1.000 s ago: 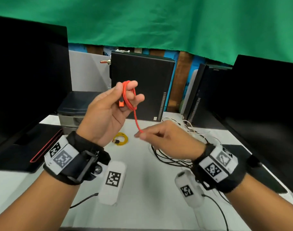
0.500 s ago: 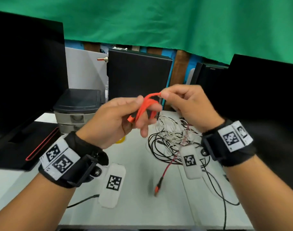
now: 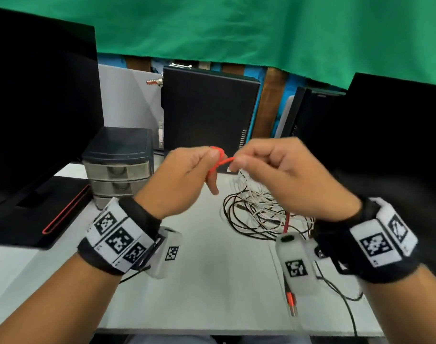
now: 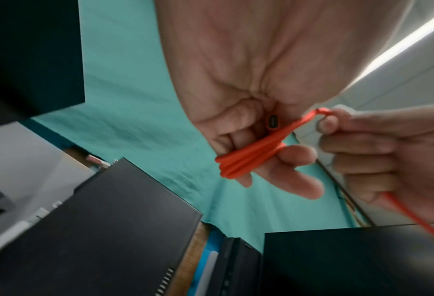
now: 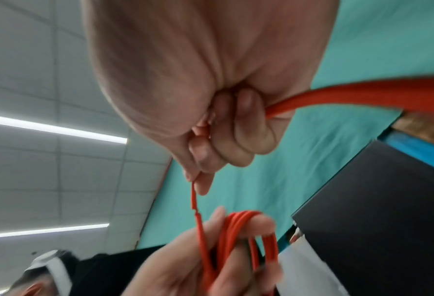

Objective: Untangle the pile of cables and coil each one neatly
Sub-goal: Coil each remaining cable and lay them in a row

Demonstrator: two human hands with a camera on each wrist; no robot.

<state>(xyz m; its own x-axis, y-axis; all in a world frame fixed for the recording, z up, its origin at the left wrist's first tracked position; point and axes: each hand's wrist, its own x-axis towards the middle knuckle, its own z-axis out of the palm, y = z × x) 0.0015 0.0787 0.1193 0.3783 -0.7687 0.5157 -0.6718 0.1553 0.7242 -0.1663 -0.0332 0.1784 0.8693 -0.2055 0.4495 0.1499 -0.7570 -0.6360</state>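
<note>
An orange cable (image 3: 220, 162) is wound in several loops (image 4: 249, 160) round the fingers of my left hand (image 3: 187, 177), which grips the loops; the cable's dark-tipped plug (image 4: 273, 122) sits against the palm. My right hand (image 3: 279, 167) pinches the same cable just right of the loops, its other fingers curled round the strand (image 5: 337, 98). The free end hangs down behind the right wrist to an orange plug (image 3: 291, 302) above the table. A tangle of black and white cables (image 3: 251, 212) lies on the white table (image 3: 212, 281) under my right hand.
Black monitors (image 3: 38, 100) flank the table left and right. A black computer case (image 3: 207, 115) stands at the back, and a small grey drawer unit (image 3: 117, 165) sits at the left. A green cloth (image 3: 236, 28) hangs behind.
The right hand carried the cable up from below the left hand to beside its fingers, laying another turn on the loops. The loose plug end swung lower and nearer.
</note>
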